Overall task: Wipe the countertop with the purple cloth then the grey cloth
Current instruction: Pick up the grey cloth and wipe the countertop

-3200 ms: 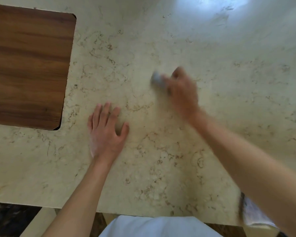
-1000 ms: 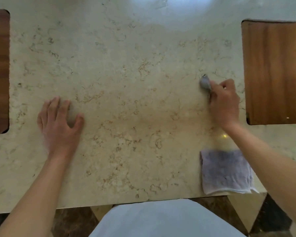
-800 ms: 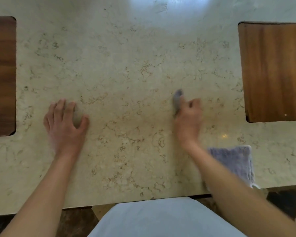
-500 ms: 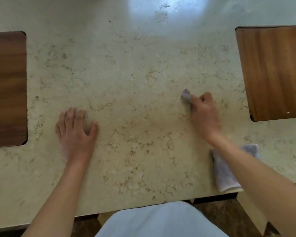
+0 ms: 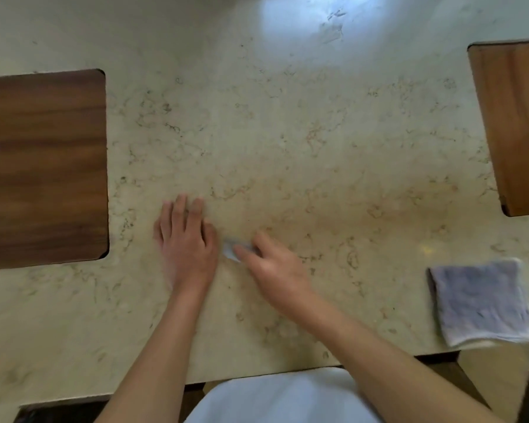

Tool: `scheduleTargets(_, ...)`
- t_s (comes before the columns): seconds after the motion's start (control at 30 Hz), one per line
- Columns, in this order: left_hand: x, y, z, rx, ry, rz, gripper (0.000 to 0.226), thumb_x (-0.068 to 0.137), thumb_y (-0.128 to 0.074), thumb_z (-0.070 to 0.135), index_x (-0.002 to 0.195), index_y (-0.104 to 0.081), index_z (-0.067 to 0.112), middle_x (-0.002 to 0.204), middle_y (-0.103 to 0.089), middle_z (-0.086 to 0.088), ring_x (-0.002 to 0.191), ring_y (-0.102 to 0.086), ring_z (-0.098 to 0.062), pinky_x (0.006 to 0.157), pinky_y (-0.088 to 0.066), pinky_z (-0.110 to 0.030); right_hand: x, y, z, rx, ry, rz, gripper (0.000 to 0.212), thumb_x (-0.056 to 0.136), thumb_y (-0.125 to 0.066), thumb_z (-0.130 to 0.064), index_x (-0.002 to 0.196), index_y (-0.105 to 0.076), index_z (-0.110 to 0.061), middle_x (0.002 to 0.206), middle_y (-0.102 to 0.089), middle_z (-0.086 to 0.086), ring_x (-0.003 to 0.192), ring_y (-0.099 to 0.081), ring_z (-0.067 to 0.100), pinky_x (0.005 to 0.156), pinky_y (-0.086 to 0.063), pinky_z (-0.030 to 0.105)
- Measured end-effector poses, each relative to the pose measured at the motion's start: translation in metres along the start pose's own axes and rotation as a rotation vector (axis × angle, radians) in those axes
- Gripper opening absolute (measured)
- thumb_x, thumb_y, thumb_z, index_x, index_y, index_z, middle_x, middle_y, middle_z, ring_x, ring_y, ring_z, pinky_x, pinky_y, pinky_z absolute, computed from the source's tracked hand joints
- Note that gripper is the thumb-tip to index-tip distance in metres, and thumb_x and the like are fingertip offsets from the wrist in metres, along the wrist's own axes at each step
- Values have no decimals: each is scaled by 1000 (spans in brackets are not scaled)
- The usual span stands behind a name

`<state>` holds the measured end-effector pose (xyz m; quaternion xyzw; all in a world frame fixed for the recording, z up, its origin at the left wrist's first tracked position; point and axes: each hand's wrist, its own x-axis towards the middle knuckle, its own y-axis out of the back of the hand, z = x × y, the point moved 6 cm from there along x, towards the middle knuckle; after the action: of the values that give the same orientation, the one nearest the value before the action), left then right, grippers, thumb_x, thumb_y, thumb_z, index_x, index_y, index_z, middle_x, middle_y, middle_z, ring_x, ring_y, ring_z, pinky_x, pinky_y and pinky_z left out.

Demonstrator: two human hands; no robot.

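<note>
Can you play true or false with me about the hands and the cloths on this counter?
1. The left hand lies flat on the counter. True.
2. The right hand is empty. False: it holds a small grey cloth.
3. The purple cloth lies by the counter's right front edge. True.
4. The purple cloth is under the left hand. False: no hand touches it.
5. A wood panel sits left of the left hand. True.

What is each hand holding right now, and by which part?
The right hand holds a small grey cloth, mostly hidden under its fingers; the exact hold is blurred. The left hand holds nothing, flat on the countertop.
</note>
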<state>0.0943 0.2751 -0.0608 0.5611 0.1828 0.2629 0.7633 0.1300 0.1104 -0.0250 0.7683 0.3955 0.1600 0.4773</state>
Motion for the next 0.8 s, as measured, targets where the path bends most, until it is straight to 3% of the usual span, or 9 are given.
scheduleTargets(0.07,-1,0,1,0,-1,-24,45,100,-48,25,144,-49,17,157,-43,-11,149,-28,-34,120,-22,-53,-33,29,64,-125,-123,50,47,97,-34,-54,119,-66,-28,98,-56,-2,78,-56,25,63,-37,30)
scheduleTargets(0.17,-2,0,4,14,8,-39,44,102,-47,25,146,-46,18,159,-38,-9,152,-23,-33,123,-18,-52,-50,103,181,-172,-613,411,47,93,-42,-27,125,-70,-8,100,-58,23,74,-60,39,62,-42,36)
scheduleTargets(0.23,-2,-1,5,20,16,-46,44,102,-45,26,146,-46,18,160,-37,-9,152,-22,-33,123,-17,-51,-32,121,199,-179,-817,511,39,93,-46,-19,118,-71,-2,102,-56,26,77,-58,38,64,-39,35)
scheduleTargets(0.33,-2,-2,6,27,24,-48,43,102,-43,25,144,-47,18,159,-37,-9,152,-22,-33,123,-17,-52,10,85,132,-69,-702,465,18,101,-53,-25,102,-68,-15,92,-55,4,72,-53,22,63,-48,34)
scheduleTargets(0.43,0,-3,5,37,21,-27,44,100,-42,26,142,-49,17,157,-41,-11,150,-26,-35,120,-19,-53,17,24,32,86,-379,338,25,98,-57,-43,82,-60,-24,75,-59,-2,66,-57,19,56,-44,35)
scheduleTargets(0.5,0,-4,4,32,15,-15,44,99,-43,26,141,-51,16,155,-43,-12,149,-29,-36,119,-20,-53,-4,7,-3,20,-163,254,22,99,-53,-30,98,-72,-19,79,-59,4,64,-54,24,51,-36,32)
scheduleTargets(0.57,-1,-3,5,25,18,-11,43,99,-44,25,141,-51,15,155,-43,-13,149,-29,-37,119,-20,-53,-28,11,19,-67,-49,225,24,96,-58,-11,115,-72,-14,81,-56,8,60,-50,24,46,-36,30)
scheduleTargets(0.63,-1,-2,5,17,17,-8,43,99,-46,24,140,-52,15,155,-43,-14,149,-29,-38,118,-20,-53,-48,36,73,-141,-90,249,33,90,-69,-2,122,-67,-10,82,-57,10,59,-52,26,41,-44,33)
scheduleTargets(0.8,-1,-1,6,16,18,-8,43,98,-49,22,141,-52,15,155,-44,-14,149,-29,-38,118,-20,-54,-69,108,189,-255,-652,419,30,92,-58,-7,119,-71,-5,90,-62,22,64,-62,41,51,-49,40)
